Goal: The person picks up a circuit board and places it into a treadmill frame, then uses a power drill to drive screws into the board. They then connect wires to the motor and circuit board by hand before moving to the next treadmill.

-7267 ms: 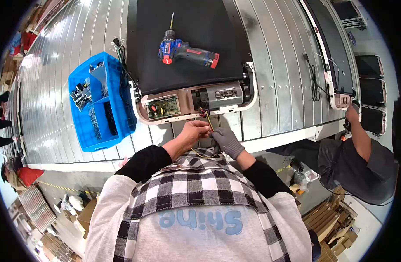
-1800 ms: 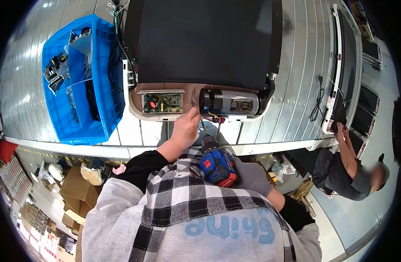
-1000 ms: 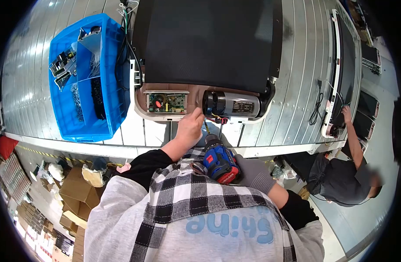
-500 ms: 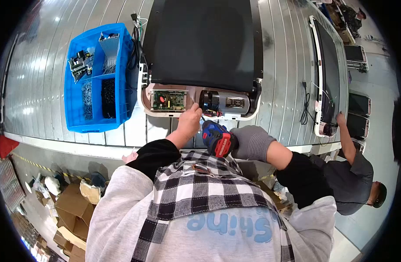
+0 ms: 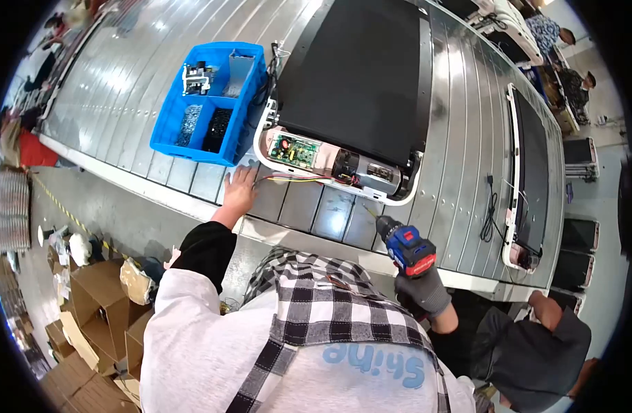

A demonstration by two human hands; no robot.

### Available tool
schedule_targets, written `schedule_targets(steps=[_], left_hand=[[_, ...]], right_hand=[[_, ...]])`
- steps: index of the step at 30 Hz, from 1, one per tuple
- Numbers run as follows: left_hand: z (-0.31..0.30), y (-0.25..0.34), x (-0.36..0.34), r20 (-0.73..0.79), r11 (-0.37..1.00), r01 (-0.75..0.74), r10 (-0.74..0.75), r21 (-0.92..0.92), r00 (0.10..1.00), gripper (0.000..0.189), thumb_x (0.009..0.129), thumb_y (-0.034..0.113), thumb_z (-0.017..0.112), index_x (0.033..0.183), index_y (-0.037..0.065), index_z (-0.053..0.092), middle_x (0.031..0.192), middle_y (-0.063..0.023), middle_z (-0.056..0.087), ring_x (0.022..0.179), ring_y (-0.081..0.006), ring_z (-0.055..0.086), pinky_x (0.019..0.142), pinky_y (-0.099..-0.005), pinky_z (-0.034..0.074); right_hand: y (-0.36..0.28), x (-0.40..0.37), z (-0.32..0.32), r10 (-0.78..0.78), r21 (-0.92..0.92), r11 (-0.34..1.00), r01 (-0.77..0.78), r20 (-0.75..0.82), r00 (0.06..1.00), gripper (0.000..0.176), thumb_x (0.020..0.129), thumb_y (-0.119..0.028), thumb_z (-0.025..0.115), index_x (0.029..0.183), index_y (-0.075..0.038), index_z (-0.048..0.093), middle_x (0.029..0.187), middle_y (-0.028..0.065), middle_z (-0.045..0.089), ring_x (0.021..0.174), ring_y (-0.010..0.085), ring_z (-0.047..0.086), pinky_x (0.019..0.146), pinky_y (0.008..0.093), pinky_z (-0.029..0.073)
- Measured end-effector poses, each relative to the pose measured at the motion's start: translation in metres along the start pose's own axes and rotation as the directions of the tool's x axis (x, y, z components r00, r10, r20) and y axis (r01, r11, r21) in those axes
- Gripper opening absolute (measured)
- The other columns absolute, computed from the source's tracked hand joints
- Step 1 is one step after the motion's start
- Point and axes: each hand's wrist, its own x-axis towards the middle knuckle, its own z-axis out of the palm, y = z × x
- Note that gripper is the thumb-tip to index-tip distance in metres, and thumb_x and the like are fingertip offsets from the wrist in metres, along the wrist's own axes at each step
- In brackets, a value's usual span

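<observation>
The right hand (image 5: 426, 292), in a grey glove, was clenched around the grip of a blue and red cordless drill (image 5: 410, 249); the drill was held upright at the near edge of the conveyor (image 5: 460, 124), just in front of the person's chest; its bit (image 5: 368, 211) pointed up and left toward the treadmill (image 5: 357, 76) and ended short of the housing, not touching it.

The left hand (image 5: 240, 189), bare, lay flat on a conveyor slat with the fingers spread and nothing gripped; it sat just beside the near left corner of the treadmill base; a bundle of yellow and red wires (image 5: 298, 179) ran from the motor (image 5: 367, 172) leftward along the open compartment toward the fingertips; contact between wires and fingertips could not be determined.

The open compartment held a green circuit board (image 5: 293, 148) to the left of the motor; the black running belt lay behind both.

A blue bin (image 5: 209, 103) with divided compartments of small parts stood on the conveyor, just left of the treadmill.

A second treadmill (image 5: 529, 172) lay farther right; a black cable (image 5: 491, 213) rested between the two units; a co-worker (image 5: 529, 344) in dark grey stood at lower right; cardboard boxes (image 5: 88, 316) lay on the floor at lower left.
</observation>
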Motion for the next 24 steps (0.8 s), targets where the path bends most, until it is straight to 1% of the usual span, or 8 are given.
schedule_targets(steps=[1, 4, 6, 8, 13, 17, 21, 24], left_hand=[[0.006, -0.002, -0.001, 0.095, 0.998, 0.062, -0.064, 0.026, 0.993, 0.072, 0.075, 0.018, 0.067, 0.136, 0.011, 0.03, 0.141, -0.0093, 0.032, 0.134, -0.0291, 0.024, 0.103, -0.057, 0.024], [0.003, 0.005, -0.01, 0.113, 0.976, 0.21, -0.203, -0.055, 0.973, 0.068, 0.075, 0.018, 0.066, 0.135, 0.015, 0.033, 0.144, -0.0091, 0.029, 0.136, -0.0305, 0.022, 0.104, -0.057, 0.023], [0.009, -0.007, -0.029, -0.104, 0.96, 0.212, -0.233, -0.186, 0.967, 0.059, 0.073, 0.013, 0.066, 0.127, 0.013, 0.042, 0.136, -0.0124, 0.039, 0.129, -0.0321, 0.033, 0.101, -0.0523, 0.03], [0.012, -0.023, -0.053, -0.251, 0.944, 0.188, -0.258, -0.271, 0.933, 0.048, 0.072, 0.007, 0.065, 0.118, 0.009, 0.051, 0.125, -0.0131, 0.049, 0.118, -0.0325, 0.043, 0.094, -0.0442, 0.039], [-0.006, -0.048, -0.113, -0.331, 0.834, 0.35, -0.504, -0.426, 0.798, 0.025, 0.074, 0.002, 0.059, 0.099, 0.005, 0.061, 0.11, -0.0146, 0.058, 0.103, -0.0336, 0.053, 0.087, -0.0398, 0.044], [-0.01, -0.056, -0.125, -0.378, 0.817, 0.347, -0.534, -0.461, 0.756, 0.021, 0.076, 0.002, 0.057, 0.096, 0.004, 0.062, 0.108, -0.014, 0.058, 0.103, -0.0333, 0.053, 0.088, -0.0397, 0.044], [-0.033, -0.066, -0.103, -0.471, 0.848, 0.2, -0.451, -0.49, 0.758, 0.021, 0.074, -0.001, 0.057, 0.094, 0.004, 0.062, 0.108, -0.0129, 0.057, 0.104, -0.0324, 0.052, 0.088, -0.0399, 0.043], [-0.055, -0.098, -0.081, -0.52, 0.883, 0.104, -0.361, -0.457, 0.774, 0.023, 0.074, -0.004, 0.058, 0.095, 0.004, 0.06, 0.11, -0.0118, 0.056, 0.108, -0.0311, 0.05, 0.09, -0.0383, 0.042]], right_hand=[[0.023, -0.004, 0.005, 0.027, 0.047, 0.999, -0.027, 0.003, 1.0, 0.018, 0.071, -0.014, 0.067, 0.08, -0.001, 0.058, 0.065, 0.0071, 0.062, 0.061, 0.0157, 0.062, 0.058, 0.0315, 0.05], [0.042, -0.009, 0.019, -0.265, -0.17, 0.951, 0.259, -0.011, 0.964, 0.018, 0.071, -0.013, 0.063, 0.086, -0.004, 0.058, 0.073, 0.0056, 0.06, 0.068, 0.0168, 0.061, 0.062, 0.0316, 0.049], [0.042, -0.022, 0.03, -0.073, 0.086, 0.994, 0.073, -0.006, 0.997, 0.02, 0.068, -0.01, 0.061, 0.088, -0.005, 0.058, 0.076, 0.0057, 0.059, 0.073, 0.0199, 0.06, 0.066, 0.0329, 0.048], [0.057, -0.021, 0.03, -0.392, -0.35, 0.858, 0.376, 0.027, 0.919, 0.019, 0.064, -0.005, 0.058, 0.082, -0.005, 0.057, 0.075, 0.0079, 0.059, 0.069, 0.0214, 0.059, 0.061, 0.0344, 0.046], [0.049, -0.037, 0.032, -0.035, -0.045, 0.998, 0.034, -0.014, 0.999, 0.01, 0.067, -0.006, 0.058, 0.077, -0.004, 0.057, 0.07, 0.0072, 0.059, 0.064, 0.0192, 0.059, 0.058, 0.0332, 0.045], [0.034, -0.034, 0.04, 0.122, 0.057, 0.991, -0.122, 0.005, 0.992, 0.006, 0.069, -0.006, 0.059, 0.074, -0.004, 0.057, 0.066, 0.0063, 0.059, 0.06, 0.0175, 0.059, 0.056, 0.0317, 0.046], [-0.005, -0.009, 0.065, 0.117, 0.082, 0.989, -0.121, 0.051, 0.992, 0.006, 0.072, -0.008, 0.06, 0.071, -0.003, 0.059, 0.063, 0.005, 0.061, 0.057, 0.015, 0.06, 0.052, 0.029, 0.046], [-0.03, 0.035, 0.104, -0.064, 0.202, 0.978, 0.044, 0.095, 0.993, 0.006, 0.072, -0.01, 0.061, 0.073, -0.004, 0.06, 0.064, 0.0058, 0.061, 0.058, 0.0151, 0.06, 0.054, 0.0295, 0.047]])
